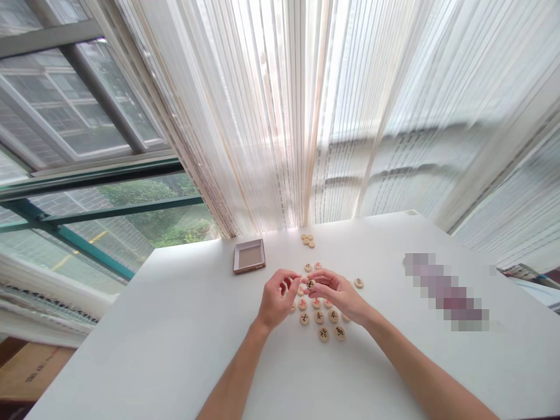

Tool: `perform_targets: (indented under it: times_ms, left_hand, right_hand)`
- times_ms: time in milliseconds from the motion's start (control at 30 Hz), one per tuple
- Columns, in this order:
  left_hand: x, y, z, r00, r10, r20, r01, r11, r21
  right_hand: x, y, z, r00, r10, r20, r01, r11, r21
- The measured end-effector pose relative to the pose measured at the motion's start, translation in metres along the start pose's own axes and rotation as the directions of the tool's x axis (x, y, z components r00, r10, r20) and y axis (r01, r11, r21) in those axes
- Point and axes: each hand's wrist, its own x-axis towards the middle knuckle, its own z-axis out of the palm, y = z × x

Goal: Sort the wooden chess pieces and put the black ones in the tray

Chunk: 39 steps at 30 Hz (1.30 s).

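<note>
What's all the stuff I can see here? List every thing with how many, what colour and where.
Table: one, white, across the lower view.
Marked discs: at least a dozen, pale with red or black characters, on the table around the hands.
Held disc: one, pale with a black character, in the right hand.
Plain discs: at least four, pale, grouped near the far edge.
Shallow box: one, open, brownish with pale inner walls, far left of the discs.
Curtains: whitish, striped, number unclear, behind the table.
Window frames: several, grey and green, left.
Bushes: green, number unclear, outside.
Carton: one, brown, lower left.
Pixelated patch: contents unclear, right.
Hands: two, bare, centre; left and right.
</note>
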Motion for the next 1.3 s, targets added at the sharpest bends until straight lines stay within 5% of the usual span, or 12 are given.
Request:
perform_targets:
  times_ms: [233, 467, 633, 833, 1000, 1300]
  left_hand:
    - [-0.018, -0.008, -0.001, 0.99, 0.059, 0.129, -0.065, 0.997, 0.047]
    - [-0.022, -0.002, -0.001, 0.988, -0.012, 0.155, 0.005, 0.999, 0.048]
    - [-0.024, 0.003, -0.003, 0.975, -0.064, 0.214, 0.049, 0.996, 0.076]
    - [-0.024, 0.002, -0.005, 0.947, -0.184, 0.265, 0.198, 0.98, -0.027]
    - [-0.022, 0.003, -0.005, 0.927, -0.226, 0.301, 0.279, 0.949, -0.147]
    - [-0.02, 0.002, -0.008, 0.932, -0.146, 0.332, 0.221, 0.954, -0.201]
  right_hand:
    - [-0.009, 0.01, 0.01, 0.999, -0.036, -0.003, 0.036, 0.994, -0.1]
    - [-0.016, 0.016, 0.018, 0.998, -0.059, -0.017, 0.053, 0.967, -0.251]
    - [-0.02, 0.03, 0.018, 0.941, -0.326, 0.084, 0.313, 0.753, -0.579]
    - [-0.024, 0.033, 0.013, 0.91, -0.357, 0.214, 0.392, 0.565, -0.726]
    - [-0.024, 0.03, 0.014, 0.92, -0.35, 0.178, 0.364, 0.59, -0.72]
    - [-0.02, 0.031, 0.012, 0.901, -0.417, 0.119, 0.362, 0.572, -0.736]
